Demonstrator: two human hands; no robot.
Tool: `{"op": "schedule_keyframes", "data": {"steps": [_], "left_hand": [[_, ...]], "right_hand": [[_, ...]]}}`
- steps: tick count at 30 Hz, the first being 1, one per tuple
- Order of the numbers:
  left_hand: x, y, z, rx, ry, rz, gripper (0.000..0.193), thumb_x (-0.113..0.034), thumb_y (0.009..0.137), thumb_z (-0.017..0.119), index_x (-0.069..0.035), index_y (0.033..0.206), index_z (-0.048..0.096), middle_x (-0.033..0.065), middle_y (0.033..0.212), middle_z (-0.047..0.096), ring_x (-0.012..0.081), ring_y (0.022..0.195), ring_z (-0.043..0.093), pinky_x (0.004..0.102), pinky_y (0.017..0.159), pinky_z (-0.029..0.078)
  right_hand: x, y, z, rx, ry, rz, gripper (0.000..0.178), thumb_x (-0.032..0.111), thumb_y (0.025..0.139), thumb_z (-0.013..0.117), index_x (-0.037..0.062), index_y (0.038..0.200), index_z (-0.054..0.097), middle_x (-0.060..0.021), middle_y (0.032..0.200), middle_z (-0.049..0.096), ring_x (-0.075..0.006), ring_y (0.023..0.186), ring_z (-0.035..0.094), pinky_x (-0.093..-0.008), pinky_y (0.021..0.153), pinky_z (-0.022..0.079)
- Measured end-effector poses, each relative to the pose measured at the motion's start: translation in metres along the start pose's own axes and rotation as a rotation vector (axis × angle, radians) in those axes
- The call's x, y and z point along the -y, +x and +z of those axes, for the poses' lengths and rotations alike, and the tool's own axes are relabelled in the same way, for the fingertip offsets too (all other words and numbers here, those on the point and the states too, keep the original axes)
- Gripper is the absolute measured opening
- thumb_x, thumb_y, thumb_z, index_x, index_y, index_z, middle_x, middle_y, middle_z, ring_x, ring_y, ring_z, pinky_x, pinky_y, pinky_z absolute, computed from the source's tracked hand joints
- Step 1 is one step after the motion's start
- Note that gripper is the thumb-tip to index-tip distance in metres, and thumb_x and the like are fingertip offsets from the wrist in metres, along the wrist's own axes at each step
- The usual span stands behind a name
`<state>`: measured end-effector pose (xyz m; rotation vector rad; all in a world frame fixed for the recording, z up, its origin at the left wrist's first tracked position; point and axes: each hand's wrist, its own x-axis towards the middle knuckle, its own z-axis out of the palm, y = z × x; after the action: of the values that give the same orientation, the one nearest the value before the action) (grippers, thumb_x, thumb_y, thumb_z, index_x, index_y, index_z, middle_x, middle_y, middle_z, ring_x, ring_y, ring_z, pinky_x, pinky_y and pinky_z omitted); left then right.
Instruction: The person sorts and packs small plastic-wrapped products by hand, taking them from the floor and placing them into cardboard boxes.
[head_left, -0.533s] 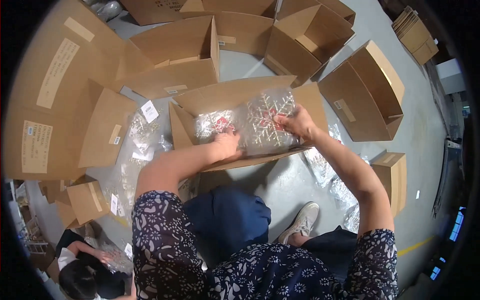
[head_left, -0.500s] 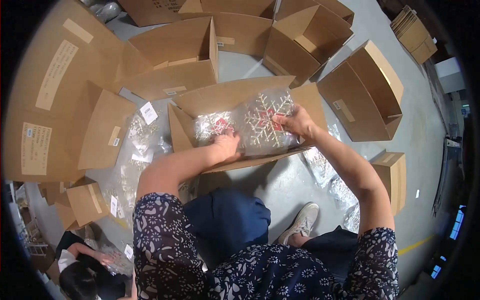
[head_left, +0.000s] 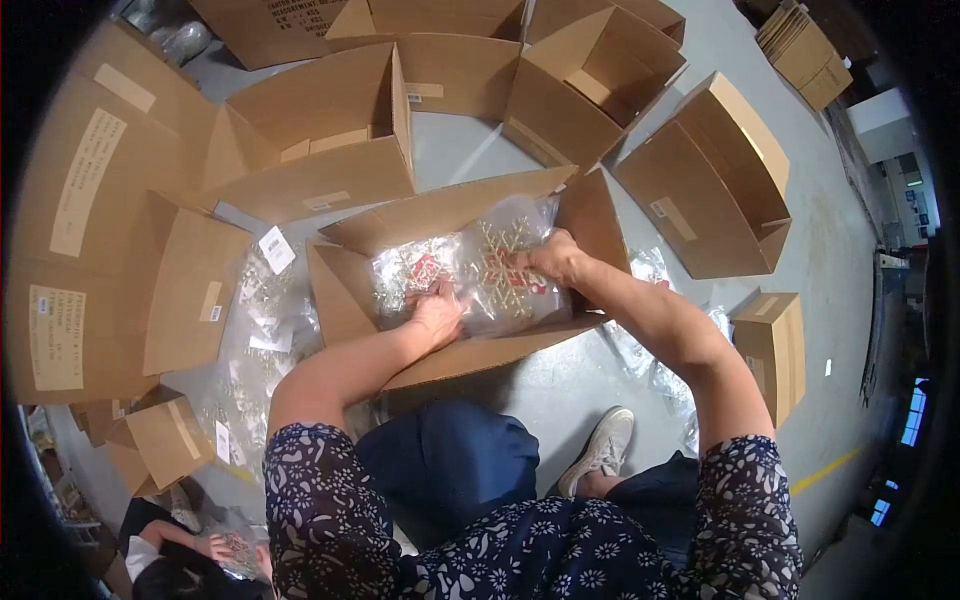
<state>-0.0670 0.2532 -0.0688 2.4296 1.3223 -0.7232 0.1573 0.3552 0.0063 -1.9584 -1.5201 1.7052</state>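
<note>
An open cardboard carton (head_left: 450, 212) stands in front of my knees. Inside it, on the left, lies a snowflake decoration (head_left: 398, 265) with a red card, wrapped in clear plastic. My left hand (head_left: 434, 314) rests on that one, fingers spread over its near edge. To its right my right hand (head_left: 552, 260) grips a second bagged snowflake decoration (head_left: 492, 300), gold-coloured and also with a red card. This second one sits low in the carton, tilted beside the first. The fingers beneath its plastic are partly hidden.
Several open cartons (head_left: 300, 190) curve around the far side, with another carton (head_left: 700, 190) at right. Bagged decorations (head_left: 265, 330) lie on the floor at left, and more bags (head_left: 630, 345) at right. Lower left, another person's hand (head_left: 212, 546) touches a bagged item.
My right hand has lowered the second bagged snowflake deeper into the carton, beside the first. My left hand stays on the left one. The whole view has shifted slightly.
</note>
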Motion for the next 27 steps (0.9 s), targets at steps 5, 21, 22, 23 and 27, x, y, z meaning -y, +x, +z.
{"op": "schedule_keyframes", "data": {"steps": [5, 21, 22, 23, 27], "left_hand": [[0.002, -0.019, -0.019, -0.002, 0.032, -0.024, 0.075, -0.040, 0.083, 0.057, 0.002, 0.140, 0.032, 0.0260, 0.126, 0.039, 0.0369, 0.097, 0.046, 0.0622, 0.055, 0.053], [0.013, -0.019, 0.007, 0.127, 0.014, -0.127, 0.077, -0.030, 0.086, 0.051, 0.014, 0.140, 0.020, 0.0384, 0.126, 0.043, 0.0574, 0.106, 0.051, 0.0664, 0.064, 0.048], [0.015, -0.019, 0.015, 0.126, -0.012, -0.144, 0.074, -0.027, 0.087, 0.049, 0.015, 0.140, 0.019, 0.0394, 0.124, 0.045, 0.0575, 0.105, 0.051, 0.0659, 0.064, 0.048], [0.017, -0.016, 0.024, 0.122, -0.008, -0.140, 0.074, -0.027, 0.087, 0.049, 0.015, 0.140, 0.019, 0.0394, 0.124, 0.045, 0.0575, 0.105, 0.051, 0.0659, 0.064, 0.048], [0.016, -0.010, 0.025, 0.061, -0.012, -0.091, 0.068, -0.021, 0.089, 0.046, 0.018, 0.138, 0.019, 0.0418, 0.121, 0.045, 0.0563, 0.100, 0.054, 0.0644, 0.064, 0.048]], "right_hand": [[0.006, -0.039, 0.000, -0.172, -0.018, -0.280, 0.055, 0.021, 0.064, 0.083, 0.0013, 0.111, 0.061, -0.0111, 0.092, 0.069, -0.0207, 0.087, 0.066, -0.0328, 0.078, 0.052], [0.008, -0.018, -0.005, 0.083, 0.188, 0.063, 0.053, 0.007, 0.070, 0.078, -0.0015, 0.118, 0.055, -0.0141, 0.100, 0.066, -0.0225, 0.087, 0.065, -0.0336, 0.062, 0.053], [0.009, -0.016, 0.003, 0.082, 0.190, 0.060, 0.053, 0.007, 0.070, 0.078, -0.0015, 0.118, 0.055, -0.0141, 0.100, 0.066, -0.0225, 0.087, 0.065, -0.0336, 0.062, 0.053], [0.006, -0.012, 0.009, 0.082, 0.264, 0.015, 0.058, 0.010, 0.071, 0.078, -0.0028, 0.121, 0.052, -0.0151, 0.104, 0.065, -0.0228, 0.090, 0.064, -0.0335, 0.067, 0.054], [-0.009, 0.006, 0.005, 0.031, 0.044, 0.022, 0.080, 0.021, 0.070, 0.081, -0.0063, 0.131, 0.036, -0.0219, 0.110, 0.060, -0.0265, 0.094, 0.063, -0.0340, 0.077, 0.054]]}}
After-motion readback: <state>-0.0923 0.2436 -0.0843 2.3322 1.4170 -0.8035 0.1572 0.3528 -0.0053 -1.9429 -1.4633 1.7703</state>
